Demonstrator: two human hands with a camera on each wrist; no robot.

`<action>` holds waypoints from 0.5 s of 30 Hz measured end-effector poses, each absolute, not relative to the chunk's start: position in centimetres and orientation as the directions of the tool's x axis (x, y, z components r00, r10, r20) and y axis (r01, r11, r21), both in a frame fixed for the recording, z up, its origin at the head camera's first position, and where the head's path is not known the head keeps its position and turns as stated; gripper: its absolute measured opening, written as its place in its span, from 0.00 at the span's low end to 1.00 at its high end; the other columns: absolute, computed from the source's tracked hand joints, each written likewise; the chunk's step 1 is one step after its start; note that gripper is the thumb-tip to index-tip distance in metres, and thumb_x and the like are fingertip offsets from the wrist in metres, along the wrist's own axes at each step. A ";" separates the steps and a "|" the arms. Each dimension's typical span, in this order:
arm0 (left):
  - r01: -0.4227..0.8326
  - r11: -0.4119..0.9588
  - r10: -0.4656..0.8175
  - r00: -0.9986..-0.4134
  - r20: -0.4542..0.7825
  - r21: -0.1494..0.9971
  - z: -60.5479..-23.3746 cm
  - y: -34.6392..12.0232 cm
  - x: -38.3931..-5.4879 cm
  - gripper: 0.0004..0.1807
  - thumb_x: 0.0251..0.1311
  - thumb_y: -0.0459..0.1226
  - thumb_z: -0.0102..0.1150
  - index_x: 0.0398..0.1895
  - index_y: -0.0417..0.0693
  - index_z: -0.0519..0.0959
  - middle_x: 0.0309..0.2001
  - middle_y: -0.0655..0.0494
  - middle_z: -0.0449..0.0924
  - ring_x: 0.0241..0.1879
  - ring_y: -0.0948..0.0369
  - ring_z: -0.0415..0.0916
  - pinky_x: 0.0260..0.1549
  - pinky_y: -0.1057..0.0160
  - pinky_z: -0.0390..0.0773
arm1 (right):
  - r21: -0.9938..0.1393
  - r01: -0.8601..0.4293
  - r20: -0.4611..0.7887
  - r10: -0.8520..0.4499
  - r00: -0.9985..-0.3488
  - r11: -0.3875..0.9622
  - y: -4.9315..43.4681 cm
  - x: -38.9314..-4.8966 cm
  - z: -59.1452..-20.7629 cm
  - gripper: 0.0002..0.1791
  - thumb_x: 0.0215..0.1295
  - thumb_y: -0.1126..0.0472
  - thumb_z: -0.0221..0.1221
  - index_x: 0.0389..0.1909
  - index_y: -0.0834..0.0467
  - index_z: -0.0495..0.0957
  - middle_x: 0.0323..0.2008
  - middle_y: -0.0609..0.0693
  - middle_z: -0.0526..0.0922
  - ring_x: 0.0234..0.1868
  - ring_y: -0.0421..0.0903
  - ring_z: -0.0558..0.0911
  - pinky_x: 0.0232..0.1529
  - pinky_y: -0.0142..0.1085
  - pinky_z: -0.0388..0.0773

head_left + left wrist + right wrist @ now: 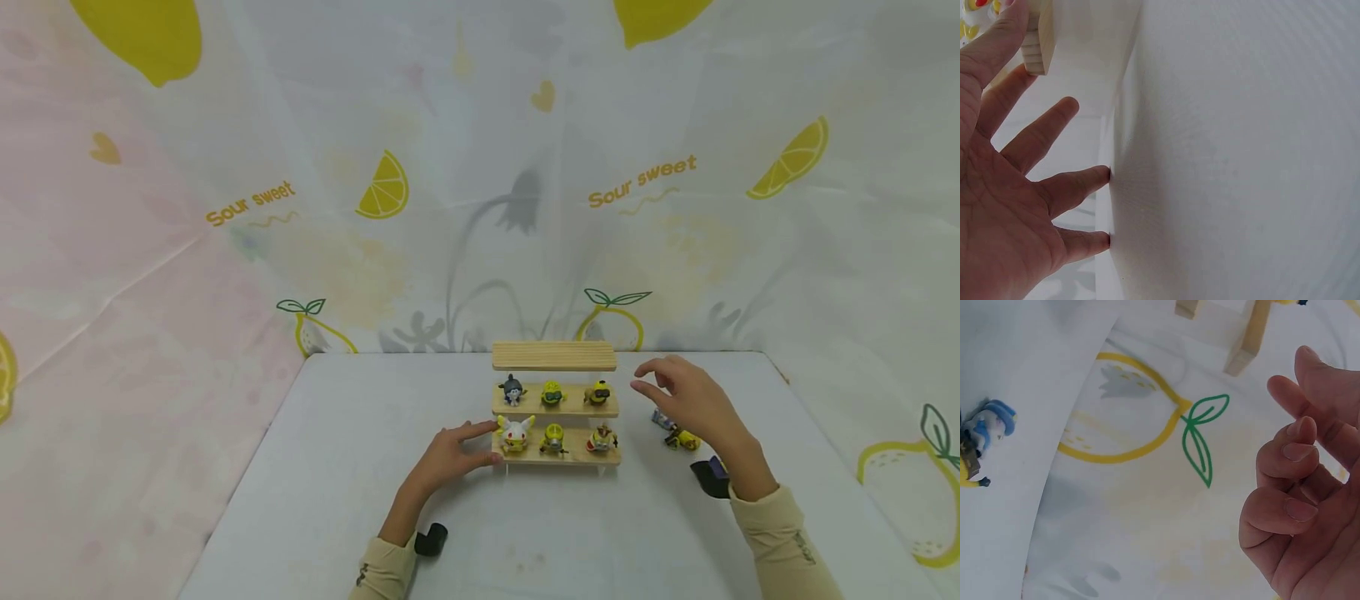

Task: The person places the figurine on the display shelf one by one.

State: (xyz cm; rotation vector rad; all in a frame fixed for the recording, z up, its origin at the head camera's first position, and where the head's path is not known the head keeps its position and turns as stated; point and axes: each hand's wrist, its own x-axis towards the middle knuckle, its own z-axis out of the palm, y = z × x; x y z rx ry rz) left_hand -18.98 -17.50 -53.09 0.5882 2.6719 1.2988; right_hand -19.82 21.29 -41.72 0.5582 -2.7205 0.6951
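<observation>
A three-tier wooden display stand [555, 356] faces me, with toy figures on its two lower boards. My left hand [450, 454] pinches the left end of the bottom board [1034, 47] between thumb and index finger. Its other fingers spread out, and two fingertips meet the white surface. Beside those fingers stands a white figure with yellow ears [515, 434]. To the right of the stand, my right hand [693, 400] is raised with nothing in it, thumb and index finger apart and the other fingers loosely curled [1279, 512].
On the middle board stand a grey-capped figure [512, 390] and two yellow ones. A yellow figure [553, 438] and a red-and-brown one [602, 438] share the bottom board. Loose figures, one yellow [684, 439] and one blue-and-white [994, 425], lie under the right hand. Lemon-print cloth [480, 167] hangs behind.
</observation>
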 end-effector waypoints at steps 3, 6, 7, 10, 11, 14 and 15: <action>0.295 0.562 0.389 -0.919 0.068 0.772 -53.1 -17.5 -19.0 0.30 0.55 0.57 0.68 0.62 0.63 0.79 0.63 0.48 0.75 0.67 0.39 0.62 0.62 0.26 0.47 | -0.405 -0.418 0.341 -0.290 -0.894 0.813 22.0 -19.6 -42.3 0.06 0.65 0.58 0.66 0.39 0.55 0.83 0.25 0.44 0.68 0.27 0.44 0.65 0.27 0.38 0.62; 0.297 0.568 0.388 -0.919 0.069 0.768 -53.0 -17.5 -18.9 0.31 0.55 0.57 0.68 0.62 0.63 0.79 0.63 0.48 0.75 0.67 0.39 0.62 0.62 0.27 0.47 | -0.407 -0.406 0.331 -0.282 -0.900 0.818 22.7 -19.4 -42.9 0.06 0.65 0.58 0.66 0.39 0.56 0.83 0.25 0.44 0.68 0.27 0.43 0.66 0.27 0.38 0.62; 0.298 0.568 0.388 -0.919 0.070 0.768 -52.9 -17.5 -18.9 0.31 0.55 0.58 0.68 0.62 0.63 0.79 0.63 0.48 0.75 0.67 0.39 0.62 0.62 0.27 0.47 | -0.407 -0.401 0.328 -0.278 -0.903 0.821 22.9 -19.4 -43.1 0.06 0.65 0.59 0.66 0.39 0.56 0.83 0.25 0.44 0.68 0.27 0.43 0.66 0.27 0.38 0.62; 0.299 0.565 0.387 -0.919 0.073 0.769 -52.9 -17.5 -18.9 0.31 0.55 0.58 0.68 0.62 0.63 0.79 0.63 0.48 0.75 0.67 0.39 0.62 0.62 0.26 0.47 | -0.408 -0.380 0.314 -0.263 -0.912 0.830 23.6 -19.2 -43.8 0.06 0.64 0.59 0.66 0.39 0.56 0.83 0.24 0.44 0.67 0.26 0.43 0.65 0.26 0.38 0.62; 0.299 0.563 0.388 -0.919 0.074 0.770 -52.9 -17.4 -18.9 0.31 0.55 0.58 0.68 0.62 0.63 0.79 0.63 0.47 0.75 0.67 0.39 0.62 0.62 0.26 0.46 | -0.409 -0.370 0.304 -0.257 -0.917 0.834 23.8 -19.2 -44.0 0.06 0.64 0.59 0.66 0.39 0.57 0.83 0.24 0.45 0.67 0.26 0.44 0.65 0.26 0.38 0.62; 0.300 0.560 0.389 -0.918 0.074 0.772 -52.9 -17.4 -18.9 0.31 0.55 0.57 0.68 0.62 0.63 0.79 0.63 0.47 0.75 0.67 0.39 0.62 0.62 0.26 0.46 | -0.414 -0.340 0.269 -0.244 -0.932 0.844 24.4 -18.9 -44.6 0.07 0.65 0.59 0.66 0.40 0.58 0.83 0.24 0.45 0.67 0.26 0.43 0.65 0.26 0.37 0.62; 0.301 0.560 0.389 -0.918 0.075 0.772 -52.9 -17.4 -18.9 0.30 0.55 0.57 0.69 0.62 0.63 0.79 0.63 0.47 0.75 0.67 0.39 0.62 0.62 0.26 0.46 | -0.419 -0.330 0.257 -0.238 -0.937 0.846 24.6 -18.8 -44.8 0.08 0.64 0.59 0.66 0.40 0.59 0.83 0.24 0.45 0.67 0.26 0.44 0.65 0.26 0.37 0.62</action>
